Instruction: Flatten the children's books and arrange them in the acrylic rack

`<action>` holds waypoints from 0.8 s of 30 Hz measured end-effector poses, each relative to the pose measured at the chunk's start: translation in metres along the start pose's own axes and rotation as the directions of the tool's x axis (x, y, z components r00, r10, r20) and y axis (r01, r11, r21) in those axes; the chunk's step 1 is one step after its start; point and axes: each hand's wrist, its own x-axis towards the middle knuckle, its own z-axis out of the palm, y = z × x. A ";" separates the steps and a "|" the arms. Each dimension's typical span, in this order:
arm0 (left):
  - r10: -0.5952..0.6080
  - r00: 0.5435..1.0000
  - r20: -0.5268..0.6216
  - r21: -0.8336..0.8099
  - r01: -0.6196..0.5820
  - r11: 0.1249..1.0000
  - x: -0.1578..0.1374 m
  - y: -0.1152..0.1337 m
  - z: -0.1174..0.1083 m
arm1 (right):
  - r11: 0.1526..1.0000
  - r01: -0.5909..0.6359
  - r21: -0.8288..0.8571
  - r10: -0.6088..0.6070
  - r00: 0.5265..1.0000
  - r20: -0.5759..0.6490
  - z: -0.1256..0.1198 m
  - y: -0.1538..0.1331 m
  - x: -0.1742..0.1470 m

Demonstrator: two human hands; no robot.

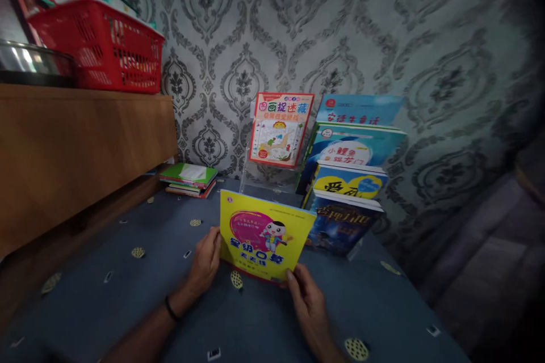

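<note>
Two hands [205, 260] [309, 299] hold one book [264, 238].

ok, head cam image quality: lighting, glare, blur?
Head view, overall: dim, upper-right corner black; head view, left: bright glints on the metal vessel; head view, right: wallpaper smeared and soft; head view, centre: yellow book comparatively bright, large title sharp, smallest print too fine to read.

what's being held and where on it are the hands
A yellow book: the left hand holds it by its left edge, the right hand by its lower right corner.
</note>
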 end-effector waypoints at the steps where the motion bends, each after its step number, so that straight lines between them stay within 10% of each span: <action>1: 0.005 1.000 0.003 -0.001 -0.005 1.000 0.000 0.001 0.000 | 1.000 -0.007 -0.004 0.007 1.000 0.006 0.000 -0.001 0.000; 24: 0.019 0.998 0.059 0.073 -0.023 0.997 -0.005 -0.001 -0.004 | 0.994 0.064 -0.091 -0.058 0.996 0.068 0.002 -0.019 -0.003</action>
